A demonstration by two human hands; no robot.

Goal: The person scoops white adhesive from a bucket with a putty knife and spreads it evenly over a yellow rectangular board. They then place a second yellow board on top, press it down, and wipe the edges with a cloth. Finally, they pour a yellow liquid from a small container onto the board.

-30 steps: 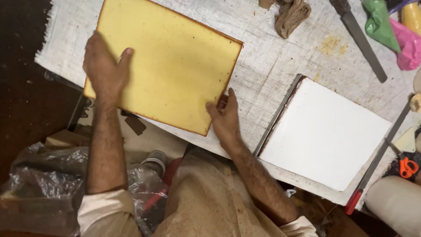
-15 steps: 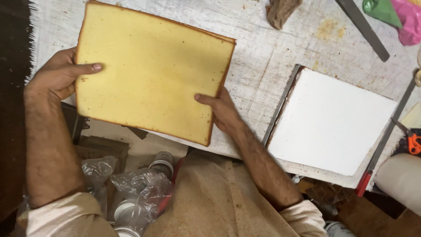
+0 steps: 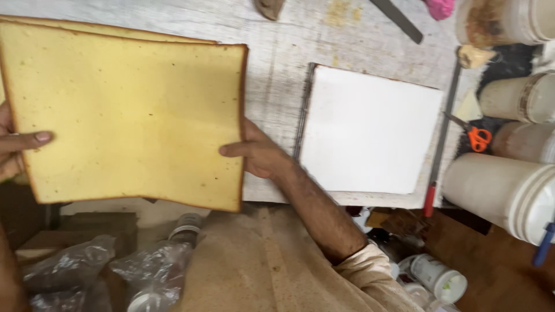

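Sheet: your left hand [image 3: 16, 147] and right hand [image 3: 257, 155] pinched the yellow sheet [image 3: 130, 118] by its side edges, above the worktable [image 3: 277, 40].
Board: white square board [image 3: 370, 130] lay beside it.
Tubs: white buckets [image 3: 503, 188] stood right; contents unclear.

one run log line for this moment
left hand: grips yellow sponge sheet left edge | right hand: grips right edge | sheet: lifted | white board: on table
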